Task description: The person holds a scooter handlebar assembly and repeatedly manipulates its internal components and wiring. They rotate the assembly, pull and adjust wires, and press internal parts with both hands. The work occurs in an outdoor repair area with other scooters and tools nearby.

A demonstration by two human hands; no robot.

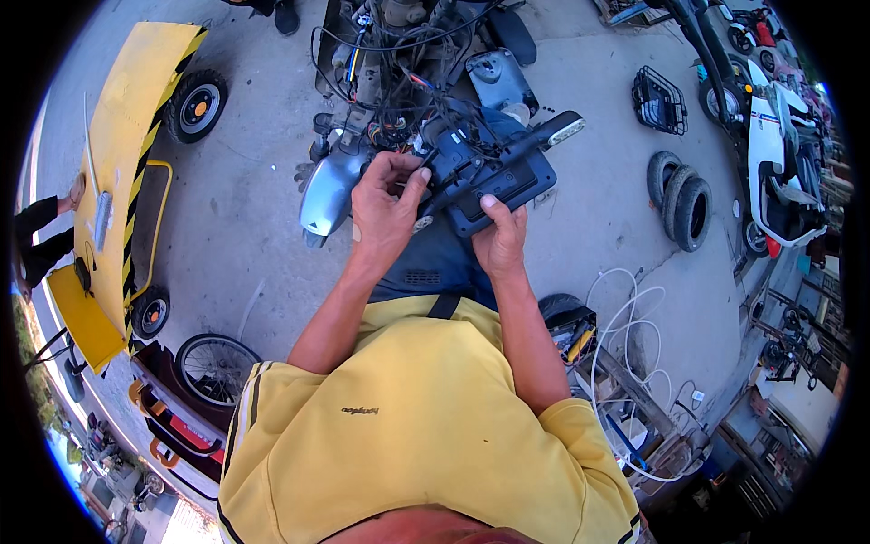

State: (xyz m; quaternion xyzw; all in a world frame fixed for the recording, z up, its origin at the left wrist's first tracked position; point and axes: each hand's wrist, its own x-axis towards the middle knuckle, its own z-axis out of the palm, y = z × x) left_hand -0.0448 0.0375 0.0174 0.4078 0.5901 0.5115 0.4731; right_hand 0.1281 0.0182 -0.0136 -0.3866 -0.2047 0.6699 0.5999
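- Right hand (501, 241): clamped on the black housing (513, 185), thumb uppermost.
- Left hand (384, 201): fingers curled; whether clamped on anything, I cannot tell.
- Wiring (390, 134): exposed; work seems unfinished.

Tyres (678, 210) lie nr blk basket (660, 102), yel. cart (136, 91) at L.

Left hand (388, 204): fingers curled, thumb near index | right hand (504, 238): slightly nearer, thumb extended far-left, fingers mostly hidden | bare forearms (333, 317) angled far, converging
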